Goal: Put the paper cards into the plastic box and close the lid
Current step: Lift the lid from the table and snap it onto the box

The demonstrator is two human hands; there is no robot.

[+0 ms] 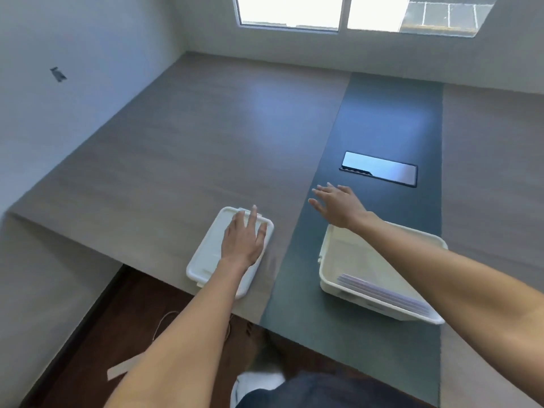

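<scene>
A white plastic box (pixel 332 272) stands open on the dark strip of the table, near its front edge. Inside, a stack of pale purple paper cards (pixel 379 293) lies against the near wall. The white lid (pixel 206 254) lies flat on the wooden part of the table to the left of the box. My left hand (pixel 243 238) rests palm down on the lid with fingers spread. My right hand (pixel 338 206) hovers beyond the box's far corner, fingers apart and holding nothing, with the forearm crossing over the box.
A shiny rectangular cable hatch (pixel 379 169) is set into the dark strip (pixel 382 119) behind the box. The table's front edge has a cut-out below the lid, with dark floor (pixel 97 334), a cord and a paper scrap (pixel 120 371) beneath.
</scene>
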